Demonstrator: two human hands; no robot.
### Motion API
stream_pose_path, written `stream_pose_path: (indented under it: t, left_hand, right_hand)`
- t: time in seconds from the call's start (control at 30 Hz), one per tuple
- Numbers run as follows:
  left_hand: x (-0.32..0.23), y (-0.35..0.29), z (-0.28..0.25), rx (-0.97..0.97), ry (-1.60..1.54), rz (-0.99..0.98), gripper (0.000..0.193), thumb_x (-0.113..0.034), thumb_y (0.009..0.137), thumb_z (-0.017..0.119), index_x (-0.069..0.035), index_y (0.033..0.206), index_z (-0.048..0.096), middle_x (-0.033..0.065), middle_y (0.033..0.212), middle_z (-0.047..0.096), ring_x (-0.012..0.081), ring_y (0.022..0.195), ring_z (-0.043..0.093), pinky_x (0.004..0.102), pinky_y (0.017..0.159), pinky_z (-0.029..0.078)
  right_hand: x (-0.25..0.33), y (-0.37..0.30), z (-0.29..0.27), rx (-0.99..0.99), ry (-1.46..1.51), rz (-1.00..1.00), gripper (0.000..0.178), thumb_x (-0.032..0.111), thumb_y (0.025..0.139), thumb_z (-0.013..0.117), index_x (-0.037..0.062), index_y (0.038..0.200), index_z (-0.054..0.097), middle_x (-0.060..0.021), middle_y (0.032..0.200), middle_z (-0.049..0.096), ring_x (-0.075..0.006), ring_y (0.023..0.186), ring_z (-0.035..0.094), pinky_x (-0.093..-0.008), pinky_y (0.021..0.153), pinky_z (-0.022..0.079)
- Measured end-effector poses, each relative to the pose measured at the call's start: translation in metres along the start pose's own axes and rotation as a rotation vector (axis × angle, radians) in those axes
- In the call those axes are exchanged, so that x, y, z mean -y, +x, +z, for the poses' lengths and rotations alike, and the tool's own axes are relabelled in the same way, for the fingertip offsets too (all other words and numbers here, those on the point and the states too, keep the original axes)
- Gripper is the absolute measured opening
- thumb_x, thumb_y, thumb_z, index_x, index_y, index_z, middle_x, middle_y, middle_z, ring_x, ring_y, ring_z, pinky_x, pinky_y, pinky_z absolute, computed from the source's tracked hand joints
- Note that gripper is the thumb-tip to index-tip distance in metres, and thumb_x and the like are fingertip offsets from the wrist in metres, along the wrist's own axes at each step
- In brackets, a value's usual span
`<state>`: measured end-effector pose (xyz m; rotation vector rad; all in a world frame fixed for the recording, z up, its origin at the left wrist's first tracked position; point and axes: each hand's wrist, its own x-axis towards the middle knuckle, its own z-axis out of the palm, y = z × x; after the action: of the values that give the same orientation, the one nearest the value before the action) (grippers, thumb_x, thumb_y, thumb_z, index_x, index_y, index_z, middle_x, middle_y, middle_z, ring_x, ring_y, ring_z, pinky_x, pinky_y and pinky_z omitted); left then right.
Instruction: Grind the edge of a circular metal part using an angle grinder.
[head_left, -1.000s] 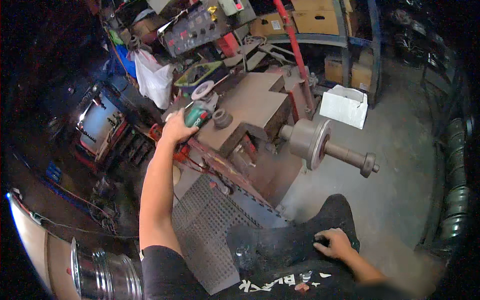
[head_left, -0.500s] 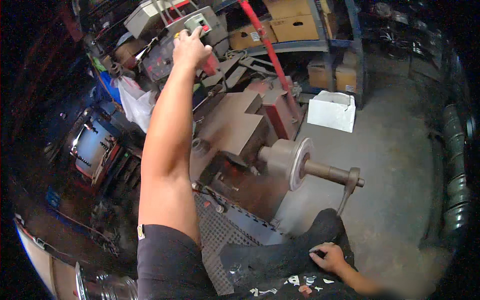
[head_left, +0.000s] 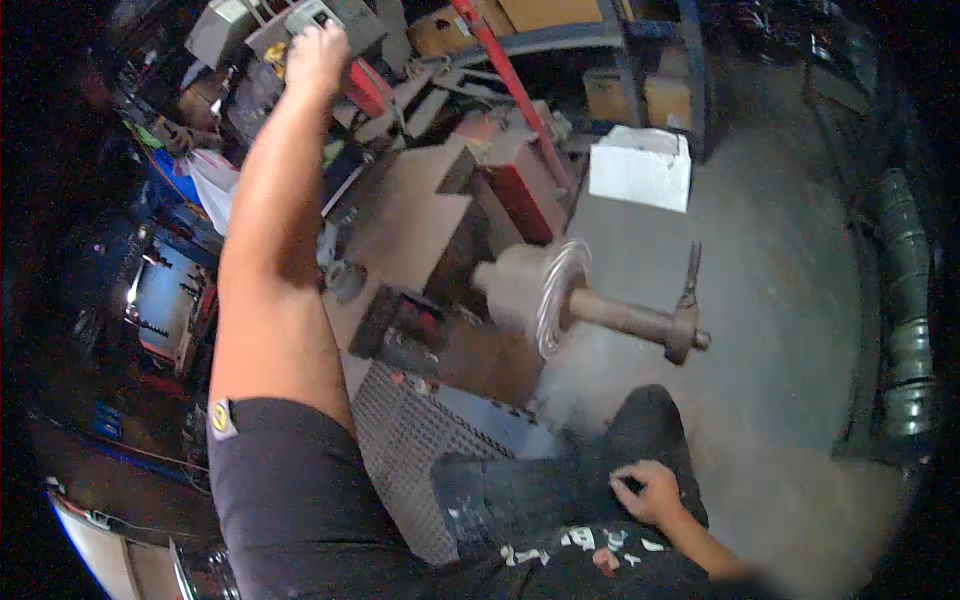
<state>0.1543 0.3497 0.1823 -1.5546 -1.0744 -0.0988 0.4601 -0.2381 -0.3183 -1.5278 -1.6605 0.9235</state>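
My left hand [head_left: 318, 58], its arm stretched far forward, is at a small grey push-button switch box [head_left: 312, 17] at the upper left. Its fingers are bent against the box and partly blurred, so whether they grip it is unclear. My right hand [head_left: 652, 493] rests on my dark-trousered leg, holding nothing, its thumb and forefinger apart. In front of me, a horizontal metal drum [head_left: 520, 290] with a ribbed pale rim carries a shaft [head_left: 625, 315]. A collar on the shaft's end has a handle [head_left: 693, 270] pointing upward. Neither hand touches the drum.
A brown machine housing [head_left: 400, 220] stands behind the drum, near a slanting red bar [head_left: 510, 80]. A white carton [head_left: 640, 170] sits on the floor. Cardboard boxes [head_left: 665, 100] fill the rear shelving. Below my arm lies a perforated metal plate [head_left: 410, 440]; black cylinders [head_left: 908, 320] line the right.
The handle on the shaft has swung from pointing down to pointing up. The view has shifted, so most things sit further left and higher. My left hand stays at the switch box.
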Motion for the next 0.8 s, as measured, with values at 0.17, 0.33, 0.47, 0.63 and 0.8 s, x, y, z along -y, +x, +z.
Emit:
stream_pose_path:
  t: [0.17, 0.33, 0.47, 0.63, 0.8]
  left_hand:
    - [-0.002, 0.017, -0.037, 0.371, -0.387, -0.041, 0.052, -0.030, 0.092, 0.066, -0.007, 0.138, 0.059, 0.0195, 0.127, 0.068, 0.0424, 0.109, 0.068, 0.0464, 0.095, 0.056]
    - [-0.055, -0.176, -0.165, -0.378, -0.839, 0.180, 0.045, -0.007, 0.084, 0.069, -0.009, 0.129, 0.067, 0.0157, 0.137, 0.063, 0.0372, 0.124, 0.061, 0.0450, 0.106, 0.049]
    - [-0.078, -0.354, -0.270, -0.034, -1.166, 0.350, 0.050, 0.001, 0.071, 0.068, -0.004, 0.121, 0.067, 0.0162, 0.126, 0.067, 0.0385, 0.117, 0.064, 0.0487, 0.101, 0.049]
    - [-0.148, -0.557, -0.295, 0.723, -1.329, 0.559, 0.038, -0.022, 0.082, 0.078, -0.010, 0.117, 0.069, 0.0092, 0.126, 0.067, 0.0314, 0.116, 0.063, 0.0448, 0.097, 0.051]
    - [-0.179, -0.697, -0.285, 0.820, -1.541, 0.215, 0.035, -0.028, 0.084, 0.076, -0.010, 0.113, 0.070, 0.0083, 0.123, 0.067, 0.0318, 0.116, 0.060, 0.0456, 0.098, 0.047]
  right_hand:
    - [0.014, -0.011, -0.008, -0.074, 0.135, -0.039, 0.017, 0.025, 0.085, 0.077, 0.0105, 0.094, 0.078, -0.0135, 0.094, 0.076, -0.0328, 0.089, 0.072, -0.0409, 0.080, 0.057]
    - [0.036, -0.011, -0.002, -0.019, 0.215, -0.012, 0.022, 0.023, 0.088, 0.075, 0.0075, 0.104, 0.075, -0.0139, 0.100, 0.075, -0.0330, 0.095, 0.073, -0.0415, 0.086, 0.057]
    - [0.040, -0.006, -0.004, 0.078, 0.141, -0.096, 0.028, 0.022, 0.087, 0.076, 0.0066, 0.111, 0.072, -0.0146, 0.106, 0.074, -0.0339, 0.097, 0.072, -0.0414, 0.089, 0.057]
    - [0.015, 0.018, -0.030, 0.065, 0.021, -0.249, 0.033, 0.024, 0.083, 0.078, 0.0075, 0.110, 0.072, -0.0152, 0.112, 0.072, -0.0346, 0.106, 0.068, -0.0425, 0.096, 0.053]
    - [-0.008, 0.050, -0.037, 0.121, -0.185, -0.391, 0.036, 0.028, 0.076, 0.083, 0.0111, 0.107, 0.074, -0.0134, 0.114, 0.072, -0.0329, 0.114, 0.064, -0.0479, 0.105, 0.043]
